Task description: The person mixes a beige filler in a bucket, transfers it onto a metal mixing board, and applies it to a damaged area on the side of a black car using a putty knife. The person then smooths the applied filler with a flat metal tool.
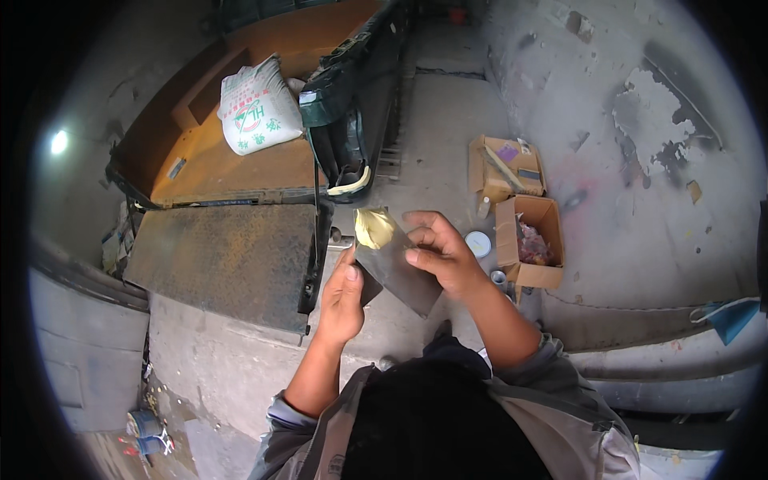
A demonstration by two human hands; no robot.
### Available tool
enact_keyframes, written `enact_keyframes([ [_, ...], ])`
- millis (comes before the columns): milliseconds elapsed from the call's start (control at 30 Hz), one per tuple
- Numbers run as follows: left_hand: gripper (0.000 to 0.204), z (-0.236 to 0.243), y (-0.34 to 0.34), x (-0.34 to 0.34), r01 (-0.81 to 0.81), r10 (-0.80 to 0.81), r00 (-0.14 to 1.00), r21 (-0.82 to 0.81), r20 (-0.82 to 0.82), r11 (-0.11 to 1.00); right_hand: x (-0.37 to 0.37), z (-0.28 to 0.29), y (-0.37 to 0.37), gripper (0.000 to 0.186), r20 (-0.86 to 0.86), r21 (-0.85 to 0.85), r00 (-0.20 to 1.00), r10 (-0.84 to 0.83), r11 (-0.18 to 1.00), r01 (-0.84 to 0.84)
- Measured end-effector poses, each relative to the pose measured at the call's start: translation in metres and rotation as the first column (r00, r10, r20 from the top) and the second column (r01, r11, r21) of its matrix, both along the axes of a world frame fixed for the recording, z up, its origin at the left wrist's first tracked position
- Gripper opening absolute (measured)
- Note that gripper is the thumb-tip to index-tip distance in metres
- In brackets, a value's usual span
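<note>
My left hand point(344, 300) is closed on a dark, thin, flat sheet point(404, 276), thumb on the near side and fingers mostly hidden behind it. A lump of soft pale-yellow paste, like body filler point(374, 228), sits at the sheet's far end. Under its left side, next to my left palm, shows another dark flat piece point(370, 290); whether it is separate I cannot tell. My right hand point(448, 256) pinches the sheet's right edge, thumb toward me and fingers curled beyond it. Both hands are in front of my body, above the floor.
Ahead on the left is a truck bed point(184, 180) with a lowered tailgate point(228, 248) and a white sack point(260, 108). To the right stand cardboard boxes point(528, 276), a round white lid point(478, 244) and a small can point(499, 278). A stained grey wall point(608, 200) rises farther right.
</note>
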State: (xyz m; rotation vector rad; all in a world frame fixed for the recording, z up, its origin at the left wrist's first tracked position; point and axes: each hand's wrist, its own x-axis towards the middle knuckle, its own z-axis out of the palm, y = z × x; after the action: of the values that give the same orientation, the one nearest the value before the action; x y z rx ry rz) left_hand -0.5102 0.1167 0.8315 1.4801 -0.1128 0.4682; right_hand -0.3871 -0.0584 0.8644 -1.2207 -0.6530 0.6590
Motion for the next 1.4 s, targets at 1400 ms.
enact_keyframes([
  [1400, 0.063, -0.021, 0.011, -0.012, 0.140, -0.278, 0.959, -0.755, -0.058, 0.640, -0.029, 0.061, -0.013, 0.049, 0.864, -0.130, 0.502, 0.039, 0.980, 0.147],
])
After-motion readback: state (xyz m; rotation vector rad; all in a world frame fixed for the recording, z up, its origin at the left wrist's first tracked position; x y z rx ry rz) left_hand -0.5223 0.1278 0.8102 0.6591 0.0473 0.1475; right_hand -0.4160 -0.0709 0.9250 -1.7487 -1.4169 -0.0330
